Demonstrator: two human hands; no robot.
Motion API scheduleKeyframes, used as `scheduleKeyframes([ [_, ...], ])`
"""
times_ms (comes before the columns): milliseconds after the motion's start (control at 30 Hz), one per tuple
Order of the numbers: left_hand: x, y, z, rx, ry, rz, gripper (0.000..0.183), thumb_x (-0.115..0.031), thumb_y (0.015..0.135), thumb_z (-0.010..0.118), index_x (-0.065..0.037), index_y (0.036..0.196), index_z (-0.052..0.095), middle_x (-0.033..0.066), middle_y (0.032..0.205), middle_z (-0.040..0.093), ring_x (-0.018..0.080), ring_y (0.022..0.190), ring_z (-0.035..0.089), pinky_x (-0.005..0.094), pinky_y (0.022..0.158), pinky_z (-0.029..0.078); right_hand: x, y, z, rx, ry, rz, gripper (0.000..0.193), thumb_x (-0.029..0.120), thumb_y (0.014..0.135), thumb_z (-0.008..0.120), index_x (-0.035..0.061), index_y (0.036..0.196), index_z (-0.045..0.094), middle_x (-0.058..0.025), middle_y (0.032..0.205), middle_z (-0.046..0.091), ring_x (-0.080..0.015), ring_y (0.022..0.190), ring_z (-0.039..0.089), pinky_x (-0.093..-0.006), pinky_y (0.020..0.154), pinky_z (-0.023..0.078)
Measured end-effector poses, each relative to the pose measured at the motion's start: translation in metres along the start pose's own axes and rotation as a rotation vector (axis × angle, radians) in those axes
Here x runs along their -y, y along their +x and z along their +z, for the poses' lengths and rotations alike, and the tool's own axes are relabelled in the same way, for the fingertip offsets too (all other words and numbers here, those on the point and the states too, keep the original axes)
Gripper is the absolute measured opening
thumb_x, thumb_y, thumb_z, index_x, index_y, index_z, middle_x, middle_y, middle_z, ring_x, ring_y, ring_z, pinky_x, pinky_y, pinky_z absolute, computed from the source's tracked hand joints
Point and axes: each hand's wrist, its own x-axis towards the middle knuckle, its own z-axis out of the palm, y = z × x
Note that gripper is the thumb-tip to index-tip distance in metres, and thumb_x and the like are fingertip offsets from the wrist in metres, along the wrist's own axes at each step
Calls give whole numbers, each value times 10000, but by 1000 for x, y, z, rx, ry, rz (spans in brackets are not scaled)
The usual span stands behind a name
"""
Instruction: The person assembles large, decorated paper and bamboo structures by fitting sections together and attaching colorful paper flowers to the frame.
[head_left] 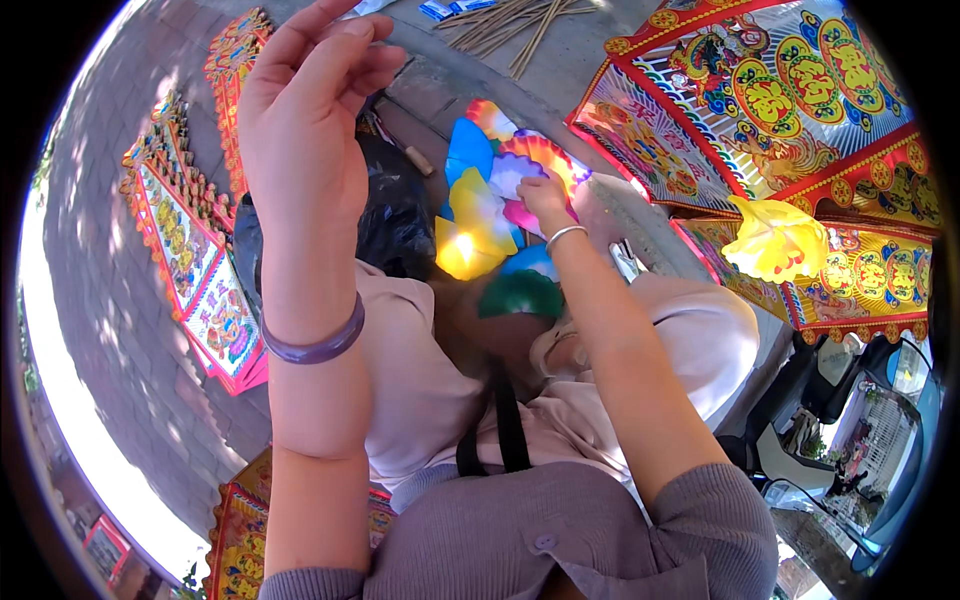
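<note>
My left hand (312, 95) is raised at the upper left, a purple bangle on its wrist. Its fingers are loosely bent and apart, with nothing visible in them; one fingertip leaves the picture at the top. In front of my knees lies a loose pile of coloured petal-shaped pieces. My right hand (545, 200), with a silver bangle, reaches into it, fingers closed at the edge of a white-and-purple petal piece (513, 172). Around it lie a yellow petal piece (468, 215), a blue one (467, 147), an orange-red one (548, 155) and a dark green one (520, 294).
Red-edged printed paper lanterns (760, 110) stand at the right, a yellow flower (776, 242) on one. Stacked printed panels (190, 250) lie at the left. A black plastic bag (395, 205) sits beside my left forearm. Thin sticks (515, 25) lie farther away. A parked scooter (830, 400) is at the right.
</note>
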Motion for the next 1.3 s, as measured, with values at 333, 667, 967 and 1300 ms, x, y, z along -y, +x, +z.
scheduleKeyframes([
  [333, -11, -20, -8, 68, 182, 3, 342, -32, 934, 472, 101, 1246, 507, 121, 991, 605, 141, 871, 550, 268, 774, 440, -15, -10, 75, -190, 283, -121, 382, 113, 801, 624, 31, 1174, 622, -129, 1024, 682, -219, 938, 653, -311, 841, 506],
  [667, -13, -21, -29, 143, 223, -23, 381, -43, 937, 472, 112, 1284, 457, 81, 954, 532, 116, 849, 443, 258, 753, 378, -2, -8, 65, 59, 300, -39, 268, 159, 850, 560, 42, 1064, 671, -169, 1058, 672, -267, 950, 654, -330, 834, 497],
  [967, -9, -23, -26, 137, 219, -30, 362, -39, 941, 468, 107, 1272, 471, 77, 948, 526, 120, 836, 437, 266, 733, 364, -80, -19, 21, -631, -132, 190, 444, 100, 739, 643, 79, 1180, 589, -175, 1123, 570, -365, 1078, 522, -448, 965, 413],
  [1300, -4, -26, -13, 107, 244, -56, 334, -34, 936, 469, 107, 1237, 504, 64, 909, 473, 122, 818, 408, 264, 705, 340, -92, 60, -9, -378, 23, 172, 557, 243, 710, 793, 1, 1165, 582, -115, 993, 687, -212, 857, 665, -311, 769, 511],
])
